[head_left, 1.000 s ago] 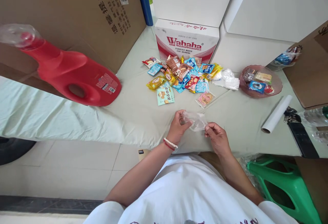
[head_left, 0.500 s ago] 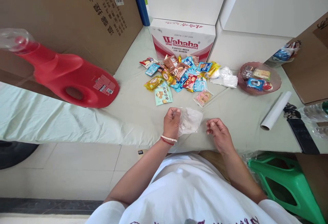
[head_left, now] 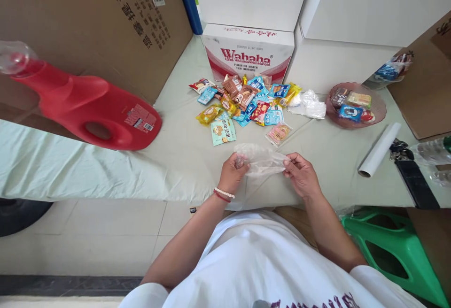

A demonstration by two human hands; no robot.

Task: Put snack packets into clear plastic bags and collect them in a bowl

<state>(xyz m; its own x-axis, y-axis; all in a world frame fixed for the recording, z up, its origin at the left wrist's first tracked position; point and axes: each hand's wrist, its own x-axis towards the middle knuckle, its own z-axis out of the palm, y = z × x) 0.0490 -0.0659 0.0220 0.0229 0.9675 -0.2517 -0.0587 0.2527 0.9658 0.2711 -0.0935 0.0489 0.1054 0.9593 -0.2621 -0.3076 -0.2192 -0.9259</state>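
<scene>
One clear plastic bag (head_left: 264, 161) stretches from nine to three o'clock over the worktop (head_left: 183, 157), clamped at nine by the left hand's (head_left: 232, 175) fingers, at three by the right hand's (head_left: 303, 176); snack packets (head_left: 245, 97) lie towards twelve.

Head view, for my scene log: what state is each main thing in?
Clear plastic bag, held at both ends
Left hand, gripping bag
Right hand, pinching bag
Snack packets, heaped
White plastic, crumpled
Pink bowl, holding snacks
Red jug, capped
Wahaha carton, closed
White roll, lying on its side
</scene>
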